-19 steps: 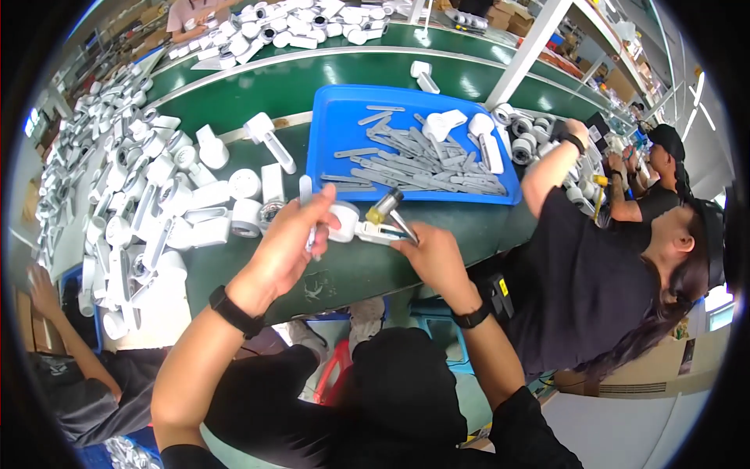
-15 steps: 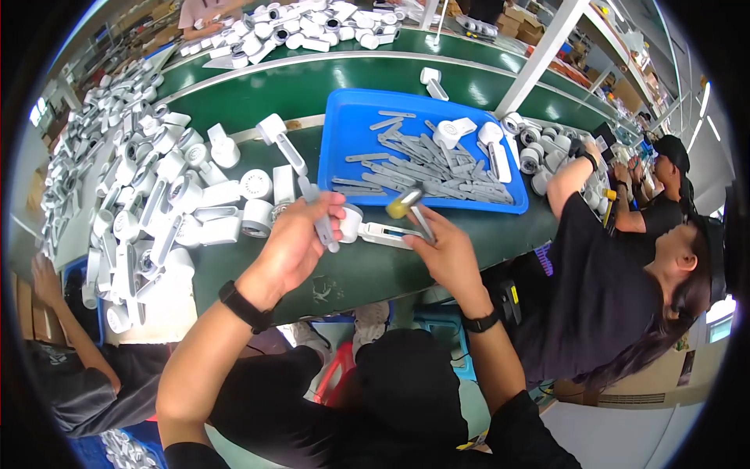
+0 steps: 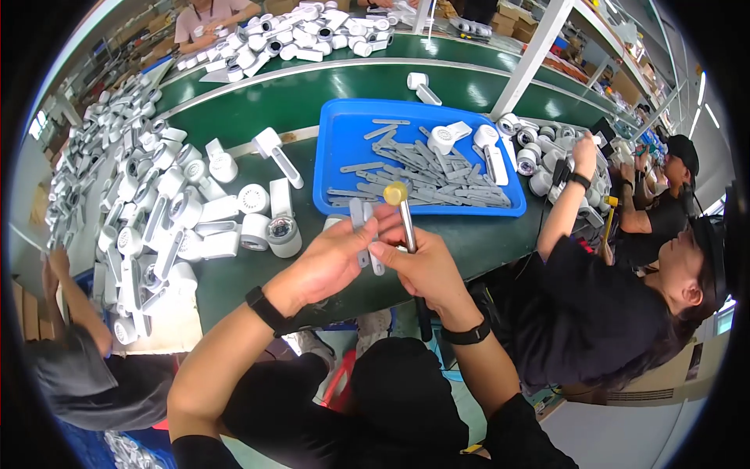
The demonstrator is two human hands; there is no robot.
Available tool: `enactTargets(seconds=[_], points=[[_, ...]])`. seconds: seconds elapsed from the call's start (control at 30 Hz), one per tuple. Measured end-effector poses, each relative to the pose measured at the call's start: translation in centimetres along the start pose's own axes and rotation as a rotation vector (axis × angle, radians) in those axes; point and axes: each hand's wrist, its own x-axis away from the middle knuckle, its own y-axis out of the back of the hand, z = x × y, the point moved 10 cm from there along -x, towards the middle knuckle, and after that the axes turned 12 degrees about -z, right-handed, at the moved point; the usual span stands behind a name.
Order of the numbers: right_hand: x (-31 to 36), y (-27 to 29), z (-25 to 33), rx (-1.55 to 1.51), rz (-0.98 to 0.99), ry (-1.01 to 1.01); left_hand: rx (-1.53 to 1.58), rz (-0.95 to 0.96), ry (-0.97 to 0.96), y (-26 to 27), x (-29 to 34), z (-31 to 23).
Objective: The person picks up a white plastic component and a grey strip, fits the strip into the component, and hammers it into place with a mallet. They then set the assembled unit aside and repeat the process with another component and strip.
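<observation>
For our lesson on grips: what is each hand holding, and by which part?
Left hand: grey strips, near their middle. Right hand: hammer, by its handle.

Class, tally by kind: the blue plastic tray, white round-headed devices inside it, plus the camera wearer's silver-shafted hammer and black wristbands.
Blue plastic tray: 1
White round-headed devices: 2
Silver-shafted hammer: 1
Black wristbands: 2
Total: 6
</observation>
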Motion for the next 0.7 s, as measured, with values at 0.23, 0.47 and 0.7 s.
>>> enactTargets(seconds=[0.23, 0.47, 0.7], points=[[-0.8, 2.8, 1.5, -0.138, -0.258, 0.104, -0.514, -0.371, -0.307, 3.3, 0.3, -3.4], [0.7, 4.2, -0.1, -0.218, -0.315, 0.102, -0.575, -0.373, -0.277, 1.2, 0.7, -1.7], [1.1, 5.2, -0.2, -0.1, -0.358, 0.144, -0.714, -0.275, -0.184, 0.2, 0.1, -1.8]])
